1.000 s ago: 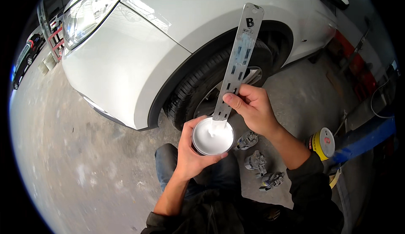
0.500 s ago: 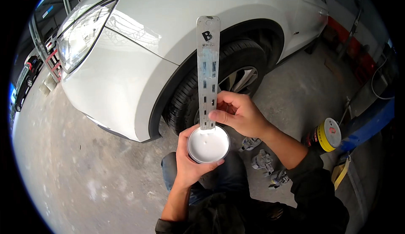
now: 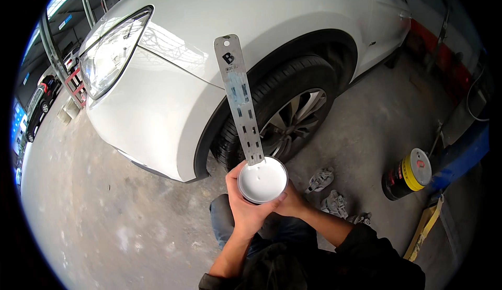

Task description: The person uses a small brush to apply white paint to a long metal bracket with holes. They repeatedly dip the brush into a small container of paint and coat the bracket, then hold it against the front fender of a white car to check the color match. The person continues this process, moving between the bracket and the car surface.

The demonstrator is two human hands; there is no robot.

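A round cup of white paint [image 3: 262, 181] is held by my left hand [image 3: 244, 206], its thumb and fingers wrapped around the side. A long metal mixing stick [image 3: 241, 101] with rows of slots stands in the paint at the far rim, tilted to the left, with no hand on it. My right hand [image 3: 294, 202] is against the lower right of the cup, partly behind it. The cup and my left thumb hide the right fingers, so their grip does not show.
Ahead is a white car [image 3: 172, 75] with its front wheel [image 3: 293, 117] close to the cup. At the right a black and yellow can [image 3: 413, 172] stands near a blue lift arm [image 3: 463, 151]. Several wrapped grey items [image 3: 334, 203] lie on the concrete floor [image 3: 130, 211].
My right hand has let go of the mixing stick and come down to the cup's right side. The stick now leans to the left. The view has shifted slightly.
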